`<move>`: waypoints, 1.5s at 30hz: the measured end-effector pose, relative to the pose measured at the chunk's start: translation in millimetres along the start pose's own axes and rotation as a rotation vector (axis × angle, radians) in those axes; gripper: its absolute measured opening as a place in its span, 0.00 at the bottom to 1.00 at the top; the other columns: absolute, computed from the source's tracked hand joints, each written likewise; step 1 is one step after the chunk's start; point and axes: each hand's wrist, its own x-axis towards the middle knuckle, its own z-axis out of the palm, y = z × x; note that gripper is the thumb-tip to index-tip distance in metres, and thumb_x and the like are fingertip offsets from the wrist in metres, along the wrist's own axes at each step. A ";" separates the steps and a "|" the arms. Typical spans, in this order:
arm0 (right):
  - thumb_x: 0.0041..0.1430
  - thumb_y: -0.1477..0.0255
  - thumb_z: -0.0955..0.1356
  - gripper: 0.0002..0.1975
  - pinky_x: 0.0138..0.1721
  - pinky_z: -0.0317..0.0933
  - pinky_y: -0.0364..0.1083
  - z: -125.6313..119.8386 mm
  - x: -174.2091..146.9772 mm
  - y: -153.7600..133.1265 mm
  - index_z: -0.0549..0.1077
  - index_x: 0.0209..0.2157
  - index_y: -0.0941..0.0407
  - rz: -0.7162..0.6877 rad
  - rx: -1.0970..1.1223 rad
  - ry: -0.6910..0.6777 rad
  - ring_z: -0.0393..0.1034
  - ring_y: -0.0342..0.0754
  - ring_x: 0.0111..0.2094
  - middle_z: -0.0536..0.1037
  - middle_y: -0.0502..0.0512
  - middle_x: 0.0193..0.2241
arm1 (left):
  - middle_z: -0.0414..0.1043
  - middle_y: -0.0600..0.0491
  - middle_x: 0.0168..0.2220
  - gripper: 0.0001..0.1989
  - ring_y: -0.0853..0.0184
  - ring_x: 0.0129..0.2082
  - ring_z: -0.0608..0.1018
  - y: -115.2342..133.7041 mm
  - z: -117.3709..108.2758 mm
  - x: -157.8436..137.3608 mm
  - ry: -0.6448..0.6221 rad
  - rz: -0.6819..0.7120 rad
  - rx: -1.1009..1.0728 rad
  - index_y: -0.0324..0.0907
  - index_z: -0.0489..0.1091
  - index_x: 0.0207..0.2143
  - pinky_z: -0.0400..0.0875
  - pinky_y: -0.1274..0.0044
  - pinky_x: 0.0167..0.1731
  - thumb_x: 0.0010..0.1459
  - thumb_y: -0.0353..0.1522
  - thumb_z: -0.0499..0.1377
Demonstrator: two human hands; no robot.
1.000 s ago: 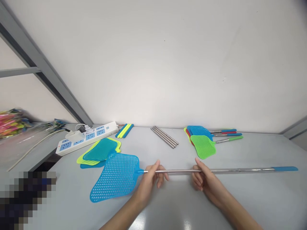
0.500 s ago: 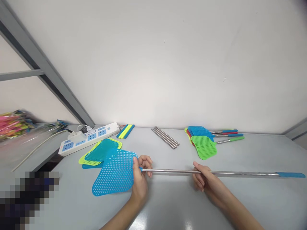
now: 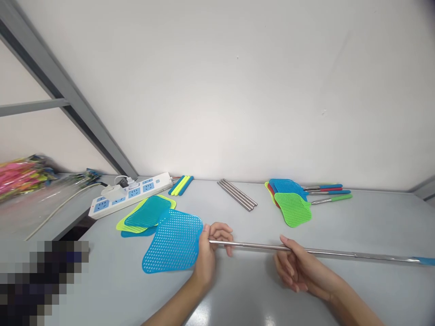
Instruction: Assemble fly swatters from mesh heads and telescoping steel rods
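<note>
A blue swatter (image 3: 254, 245) is held nearly level across the lower centre of the frame: its neck is pinched in the left hand (image 3: 208, 253), and its shiny rod is loosely grasped by the right hand (image 3: 304, 269). It appears assembled, though the neck joint is hidden. The perforated head (image 3: 173, 244) is flared, the rod drawn out long, the blue grip (image 3: 426, 261) cut off at the right edge. Whole swatters (image 3: 292, 210) are piled at centre right; loose heads (image 3: 147, 212), sleeves (image 3: 181, 185) and tubes (image 3: 237, 195) are left unjoined on the desk (image 3: 115, 283).
</note>
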 end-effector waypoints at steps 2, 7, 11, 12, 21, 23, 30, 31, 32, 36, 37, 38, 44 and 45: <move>0.56 0.57 0.51 0.27 0.11 0.34 0.39 -1.3 0.9 1.2 0.59 0.13 0.59 0.010 0.028 -0.026 0.56 0.38 0.11 0.63 0.51 0.12 | 0.71 0.51 0.22 0.25 0.68 0.21 0.69 0.5 1.1 -0.6 -0.026 -0.005 -0.014 0.37 0.68 0.27 0.61 0.76 0.27 0.59 0.38 0.35; 0.57 0.57 0.50 0.27 0.11 0.34 0.38 1.9 3.0 5.7 0.60 0.14 0.59 0.003 0.048 -0.063 0.57 0.38 0.11 0.64 0.52 0.12 | 0.73 0.46 0.31 0.26 0.65 0.27 0.71 -1.2 3.1 -1.9 -0.084 -0.020 -0.016 0.36 0.70 0.29 0.61 0.74 0.28 0.59 0.36 0.34; 0.57 0.57 0.49 0.28 0.10 0.36 0.38 6.2 3.9 8.4 0.61 0.14 0.59 -0.023 0.041 -0.080 0.58 0.39 0.11 0.64 0.52 0.12 | 0.73 0.45 0.34 0.27 0.63 0.30 0.71 -4.2 4.1 -4.0 -0.119 -0.069 -0.018 0.36 0.71 0.30 0.61 0.74 0.29 0.59 0.36 0.34; 0.57 0.58 0.49 0.28 0.10 0.37 0.38 7.0 4.1 8.9 0.61 0.14 0.59 -0.032 0.035 -0.081 0.58 0.39 0.11 0.64 0.52 0.12 | 0.73 0.45 0.34 0.27 0.63 0.30 0.71 -4.7 4.4 -4.5 -0.121 -0.076 -0.018 0.36 0.71 0.30 0.61 0.74 0.29 0.59 0.37 0.34; 0.57 0.58 0.49 0.28 0.10 0.38 0.38 10.6 6.7 11.3 0.61 0.15 0.59 -0.041 0.019 -0.087 0.58 0.39 0.11 0.65 0.52 0.12 | 0.74 0.46 0.31 0.27 0.63 0.29 0.73 -7.7 8.3 -7.0 -0.129 -0.114 -0.013 0.37 0.70 0.28 0.60 0.73 0.30 0.59 0.37 0.34; 0.57 0.58 0.49 0.28 0.10 0.39 0.38 11.5 6.7 11.8 0.62 0.15 0.59 -0.046 0.013 -0.089 0.59 0.39 0.11 0.65 0.52 0.12 | 0.74 0.46 0.31 0.27 0.63 0.29 0.73 -7.4 10.2 -8.5 -0.136 -0.112 -0.006 0.36 0.71 0.28 0.60 0.73 0.31 0.59 0.37 0.34; 0.57 0.57 0.50 0.27 0.11 0.41 0.38 19.2 8.1 14.6 0.61 0.15 0.59 -0.044 -0.004 -0.099 0.59 0.39 0.11 0.66 0.52 0.12 | 0.74 0.47 0.30 0.28 0.64 0.27 0.72 -7.4 18.7 -15.1 -0.149 -0.106 0.045 0.37 0.71 0.26 0.60 0.73 0.31 0.59 0.37 0.34; 0.57 0.57 0.50 0.27 0.11 0.41 0.38 21.0 8.7 15.1 0.61 0.15 0.59 -0.037 -0.007 -0.101 0.59 0.39 0.11 0.66 0.52 0.12 | 0.74 0.47 0.31 0.28 0.64 0.27 0.72 -8.5 19.8 -16.2 -0.143 -0.107 0.052 0.37 0.71 0.26 0.60 0.73 0.30 0.59 0.37 0.35; 0.56 0.56 0.50 0.27 0.11 0.41 0.38 22.7 9.3 15.7 0.61 0.15 0.59 -0.030 -0.010 -0.103 0.59 0.39 0.11 0.66 0.52 0.12 | 0.74 0.47 0.32 0.27 0.64 0.27 0.72 -9.8 20.7 -17.4 -0.137 -0.108 0.058 0.37 0.72 0.27 0.60 0.73 0.30 0.59 0.37 0.35; 0.55 0.54 0.51 0.28 0.12 0.42 0.39 26.2 10.7 17.5 0.62 0.15 0.59 -0.026 -0.024 -0.103 0.59 0.39 0.11 0.66 0.52 0.12 | 0.74 0.48 0.30 0.26 0.65 0.27 0.71 -13.5 22.6 -21.0 -0.141 -0.109 0.064 0.38 0.72 0.30 0.61 0.73 0.31 0.59 0.37 0.35; 0.55 0.54 0.51 0.28 0.12 0.43 0.39 26.2 10.9 17.8 0.62 0.15 0.59 -0.029 -0.029 -0.100 0.59 0.39 0.11 0.66 0.52 0.12 | 0.74 0.48 0.30 0.26 0.65 0.27 0.71 -13.5 22.6 -21.2 -0.152 -0.110 0.058 0.38 0.72 0.31 0.61 0.73 0.30 0.59 0.37 0.36; 0.55 0.54 0.51 0.28 0.13 0.43 0.39 25.9 10.9 18.1 0.62 0.15 0.59 -0.032 -0.034 -0.097 0.59 0.39 0.11 0.66 0.52 0.12 | 0.74 0.48 0.30 0.26 0.65 0.26 0.71 -13.1 22.6 -21.0 -0.162 -0.112 0.050 0.38 0.72 0.30 0.61 0.73 0.30 0.59 0.37 0.36; 0.55 0.55 0.50 0.28 0.15 0.46 0.40 23.8 11.9 19.3 0.64 0.16 0.60 -0.041 -0.036 -0.057 0.60 0.40 0.13 0.66 0.52 0.13 | 0.74 0.48 0.29 0.26 0.66 0.24 0.70 -12.1 22.1 -17.0 -0.180 -0.136 0.021 0.37 0.72 0.27 0.61 0.74 0.29 0.59 0.37 0.37; 0.55 0.55 0.50 0.28 0.15 0.46 0.40 23.7 12.2 19.2 0.64 0.16 0.60 -0.040 -0.040 -0.050 0.60 0.40 0.14 0.66 0.53 0.13 | 0.73 0.48 0.29 0.26 0.67 0.24 0.70 -12.8 21.7 -16.5 -0.174 -0.138 0.028 0.37 0.72 0.27 0.60 0.74 0.29 0.59 0.37 0.37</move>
